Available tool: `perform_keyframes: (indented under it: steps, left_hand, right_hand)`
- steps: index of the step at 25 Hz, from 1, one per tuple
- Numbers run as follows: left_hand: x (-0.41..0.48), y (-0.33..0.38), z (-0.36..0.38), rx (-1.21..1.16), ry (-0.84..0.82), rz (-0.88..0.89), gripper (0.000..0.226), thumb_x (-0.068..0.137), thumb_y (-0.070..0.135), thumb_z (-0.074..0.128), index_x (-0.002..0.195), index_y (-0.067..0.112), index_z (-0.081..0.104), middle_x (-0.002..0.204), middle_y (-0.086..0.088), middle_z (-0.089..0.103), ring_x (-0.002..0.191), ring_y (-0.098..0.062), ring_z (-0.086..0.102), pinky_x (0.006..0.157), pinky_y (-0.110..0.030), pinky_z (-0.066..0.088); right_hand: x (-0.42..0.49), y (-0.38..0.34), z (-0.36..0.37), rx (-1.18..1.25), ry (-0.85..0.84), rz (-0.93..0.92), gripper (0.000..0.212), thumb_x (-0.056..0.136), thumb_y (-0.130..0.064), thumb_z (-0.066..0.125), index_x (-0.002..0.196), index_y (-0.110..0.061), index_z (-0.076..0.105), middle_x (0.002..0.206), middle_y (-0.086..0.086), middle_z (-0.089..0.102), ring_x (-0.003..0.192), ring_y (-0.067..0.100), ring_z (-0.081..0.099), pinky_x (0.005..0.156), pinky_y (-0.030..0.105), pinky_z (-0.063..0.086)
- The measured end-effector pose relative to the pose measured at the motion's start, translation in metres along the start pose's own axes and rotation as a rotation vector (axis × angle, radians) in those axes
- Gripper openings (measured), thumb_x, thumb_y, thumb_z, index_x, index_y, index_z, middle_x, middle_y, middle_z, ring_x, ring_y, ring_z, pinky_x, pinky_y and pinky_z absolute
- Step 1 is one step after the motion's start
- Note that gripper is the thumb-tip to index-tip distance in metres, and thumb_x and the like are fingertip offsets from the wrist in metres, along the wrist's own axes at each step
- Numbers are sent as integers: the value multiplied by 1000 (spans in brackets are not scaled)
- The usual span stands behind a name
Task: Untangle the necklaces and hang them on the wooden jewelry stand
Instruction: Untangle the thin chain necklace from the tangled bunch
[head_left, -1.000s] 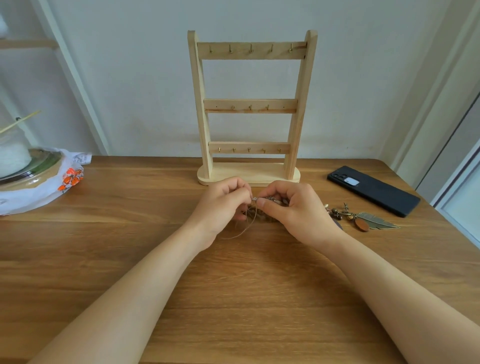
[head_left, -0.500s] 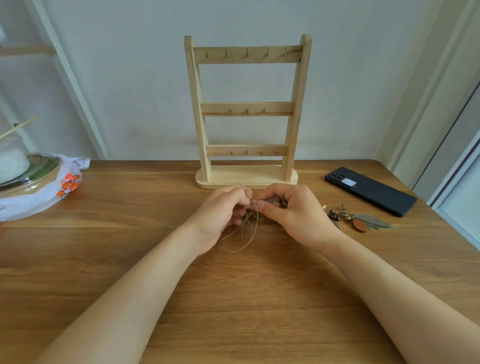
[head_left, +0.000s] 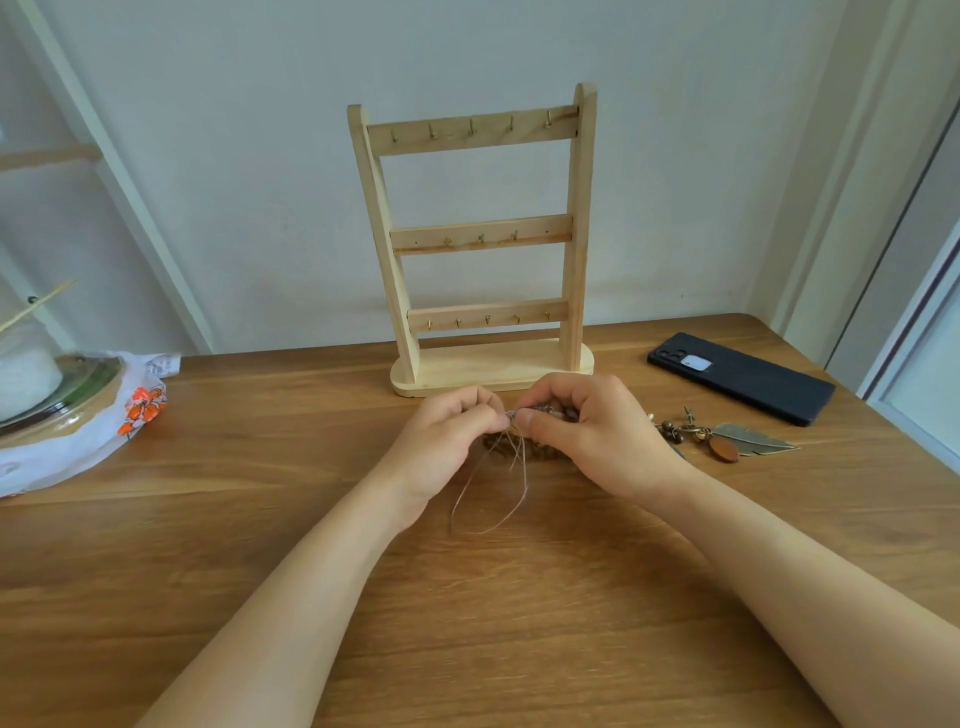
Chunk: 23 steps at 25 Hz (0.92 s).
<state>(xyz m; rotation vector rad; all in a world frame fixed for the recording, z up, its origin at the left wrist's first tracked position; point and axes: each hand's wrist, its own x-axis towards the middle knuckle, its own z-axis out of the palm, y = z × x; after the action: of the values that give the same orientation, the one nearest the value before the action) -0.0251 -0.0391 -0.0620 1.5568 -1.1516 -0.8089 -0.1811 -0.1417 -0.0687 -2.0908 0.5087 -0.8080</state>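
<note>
A tangle of necklaces (head_left: 511, 449) with thin brown cords and dark beads lies on the wooden table (head_left: 260, 519), just in front of the wooden jewelry stand (head_left: 480, 239). My left hand (head_left: 447, 441) and my right hand (head_left: 587, 431) meet over it, each pinching the cords at the top of the tangle. A loop of cord (head_left: 493, 499) trails toward me on the table. A feather and leaf pendant (head_left: 732, 441) of one necklace lies to the right of my right hand. The stand has three rails with small hooks, all bare.
A black phone (head_left: 743, 376) lies at the right, behind the pendant. At the far left a white plastic bag with orange print (head_left: 104, 415) holds a glass lidded dish (head_left: 47, 384). A wall stands right behind the stand.
The cord loop below my hands has grown longer and trails further toward me. Both hands stay pinched together at the tangle. The camera view has tilted slightly.
</note>
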Motion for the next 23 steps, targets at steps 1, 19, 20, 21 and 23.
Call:
perform_keyframes:
  steps: [1,19,20,21,23]
  left_hand:
    - [0,0,-1,-74,-15,4,13,88,24,62,75,24,61,71,15,55,71,-2,49,72,-31,35]
    - [2,4,-15,-774,456,-209,35,92,35,67,66,17,53,68,3,60,77,-17,66,80,-33,53]
    - [1,2,-14,-595,534,-208,43,90,40,70,60,15,51,62,3,56,70,-15,62,77,-32,52]
    - [1,0,-12,-388,627,-172,46,89,41,72,58,12,52,60,2,54,66,-15,57,74,-31,51]
    - [2,-5,-13,-89,774,-30,30,86,32,76,71,11,62,69,2,59,68,-16,57,70,-29,48]
  right_hand:
    - [0,1,0,-11,6,1,7,94,-19,69,92,-16,74,62,7,61,53,3,46,53,16,37]
    - [6,15,-9,-16,157,100,9,96,-24,66,91,-19,70,59,-2,45,52,6,37,52,15,36]
    - [5,15,-7,-11,155,93,8,96,-24,66,91,-19,70,59,-2,46,53,6,38,52,15,36]
    - [5,14,-6,-15,152,76,7,96,-24,66,92,-20,70,60,-1,49,53,6,39,53,16,37]
    - [5,13,-5,-39,145,45,5,96,-23,67,92,-20,69,60,-2,51,53,4,41,54,15,37]
